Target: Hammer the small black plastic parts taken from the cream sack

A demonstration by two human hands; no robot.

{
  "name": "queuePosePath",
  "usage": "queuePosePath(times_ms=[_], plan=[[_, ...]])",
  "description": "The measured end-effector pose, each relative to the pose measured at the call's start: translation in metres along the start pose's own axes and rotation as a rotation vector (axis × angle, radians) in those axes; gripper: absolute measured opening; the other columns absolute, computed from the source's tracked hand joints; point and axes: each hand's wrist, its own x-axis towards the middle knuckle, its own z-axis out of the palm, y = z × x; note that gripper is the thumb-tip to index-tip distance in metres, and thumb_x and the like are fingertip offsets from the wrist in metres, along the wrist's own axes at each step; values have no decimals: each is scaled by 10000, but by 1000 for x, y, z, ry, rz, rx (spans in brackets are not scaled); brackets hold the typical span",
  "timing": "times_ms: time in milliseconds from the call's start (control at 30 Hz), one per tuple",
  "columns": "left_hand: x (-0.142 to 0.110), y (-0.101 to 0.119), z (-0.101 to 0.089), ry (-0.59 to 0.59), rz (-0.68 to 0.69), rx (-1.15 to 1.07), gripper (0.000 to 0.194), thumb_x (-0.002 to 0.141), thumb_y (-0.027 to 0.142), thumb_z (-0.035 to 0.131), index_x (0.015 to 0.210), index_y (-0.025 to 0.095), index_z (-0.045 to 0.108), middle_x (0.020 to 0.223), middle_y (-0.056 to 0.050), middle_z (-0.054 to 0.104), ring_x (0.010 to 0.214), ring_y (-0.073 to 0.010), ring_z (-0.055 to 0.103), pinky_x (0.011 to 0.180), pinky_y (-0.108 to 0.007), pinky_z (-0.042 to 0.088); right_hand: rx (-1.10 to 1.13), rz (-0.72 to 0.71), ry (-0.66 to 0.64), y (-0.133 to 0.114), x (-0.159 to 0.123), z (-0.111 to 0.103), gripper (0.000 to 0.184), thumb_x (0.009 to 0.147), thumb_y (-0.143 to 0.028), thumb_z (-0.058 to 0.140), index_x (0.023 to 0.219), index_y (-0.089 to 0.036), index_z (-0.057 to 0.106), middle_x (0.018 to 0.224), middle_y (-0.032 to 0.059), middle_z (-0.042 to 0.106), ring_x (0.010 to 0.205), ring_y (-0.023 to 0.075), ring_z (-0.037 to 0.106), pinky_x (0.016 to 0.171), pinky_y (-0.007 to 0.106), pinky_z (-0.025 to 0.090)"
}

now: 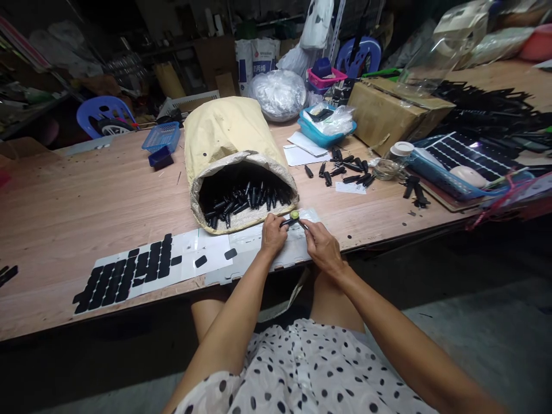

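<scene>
My left hand (pixel 273 233) and my right hand (pixel 321 246) meet at the front edge of the wooden table (pixel 86 195), over a clear plastic sheet (pixel 263 244). Both are closed in a pinch on a small black stick-shaped part (pixel 290 221) with a green round tip (pixel 294 215). Just behind them a yellow-brown sack (pixel 228 144) lies on its side, its mouth facing me and full of several black parts (pixel 244 201).
A white backing sheet with black stickers (pixel 129 273) lies front left. Loose black parts (pixel 345 169), papers, a glass jar (pixel 390 164), a cardboard box (pixel 392 112), blue baskets (pixel 163 138) and solar panels (pixel 470 155) crowd the right and back.
</scene>
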Motion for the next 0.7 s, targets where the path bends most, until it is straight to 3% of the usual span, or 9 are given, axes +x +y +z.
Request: queuePosePath(times_ms=[167,267,467,567,700], plan=[[0,0,1,10,3,-9,200,802,88,619,894,219,738,912,-30,566,957,-199,595,921,-355,507,-14,49,-25,4,2,1,436,968,-189,381,1312,-237,644,1117,88,695,1026,213,638,906,302,507],[-1,1,1,14,5,-12,211,787,67,624,896,212,733,909,-32,569,969,-203,593,938,-358,504,14,-21,24,2,2,4,446,988,-202,349,1337,-243,624,1128,86,692,1059,208,634,934,306,505],[-2,6,-1,14,-14,-5,197,775,53,638,868,205,722,897,-29,567,954,-200,601,923,-342,512,92,-102,57,6,0,17,395,966,-218,408,1258,-268,669,1021,64,702,937,203,650,818,293,533],[-2,8,-1,-1,-43,-10,213,780,56,640,919,195,722,927,-35,575,934,-193,608,914,-336,515,74,-32,156,16,9,13,387,961,-221,411,1242,-259,675,1026,72,693,957,215,637,839,309,517],[-3,11,-1,-7,-67,13,184,768,95,687,923,191,707,950,-39,576,955,-203,607,924,-341,507,-56,167,232,36,33,2,395,949,-215,419,1248,-231,677,1037,95,655,958,237,599,808,321,468]])
